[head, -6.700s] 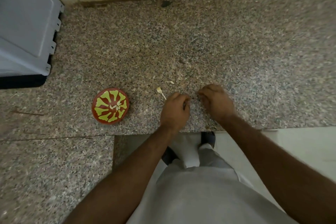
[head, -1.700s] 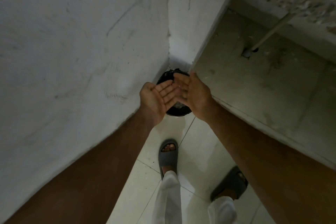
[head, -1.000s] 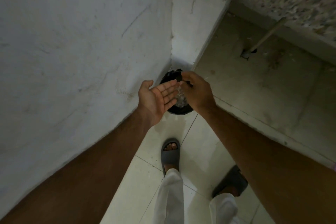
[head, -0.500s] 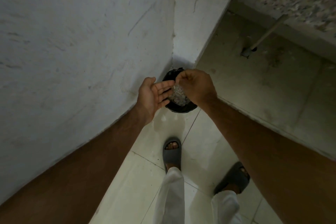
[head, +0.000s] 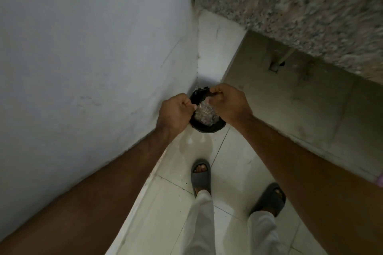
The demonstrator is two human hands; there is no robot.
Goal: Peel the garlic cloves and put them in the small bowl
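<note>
Blurred granite countertop (head: 290,2), edge-cropped.

The wall (head: 83,58) on the left looked like painted plaster, matt and faintly scuffed, with a few thin scratches. The desk (head: 300,6) overhead was speckled granite, grainy in pattern, blurred. Beneath it the recess (head: 290,99) showed bare cement, dull, rough and stained. The floor (head: 176,203) was pale glazed tile, smooth, with a soft sheen and thin grout lines. The bin (head: 205,128) in the corner wore a black plastic liner (head: 199,94), crinkled and slightly glossy, with pale papery scraps (head: 204,114) inside. The slippers (head: 201,176) were matt grey rubber or foam, and the trousers (head: 201,223) were light, soft cloth.
</note>
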